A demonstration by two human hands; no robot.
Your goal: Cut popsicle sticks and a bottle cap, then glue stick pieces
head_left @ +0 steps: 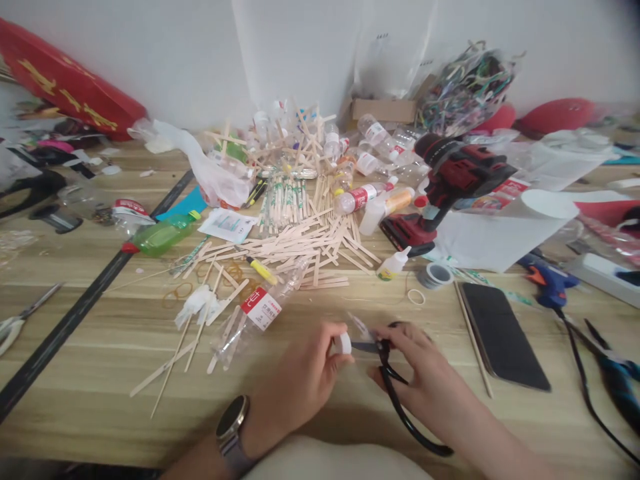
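Pinched between the thumb and forefinger of my left hand (300, 380) is a small white bottle cap (343, 343), standing on edge. My right hand (430, 367) grips a pair of black-handled scissors (395, 393), whose blades are spread. One blade points left, with its tip at or very near the cap; whether it touches I cannot tell. The other blade slants up and away. A large handle loop hangs below my right palm. Left of my hands lies a clear plastic bottle (263, 310) with a red and white label and wooden sticks inside.
Wooden craft sticks (295, 243) are heaped mid-table, plastic bottles behind them. A red cordless drill (450, 180) stands at the right, near a glue bottle (393, 264) and a tape roll (436, 274). A phone (503, 333), glue gun (550, 280) and pliers (615, 373) lie further right.
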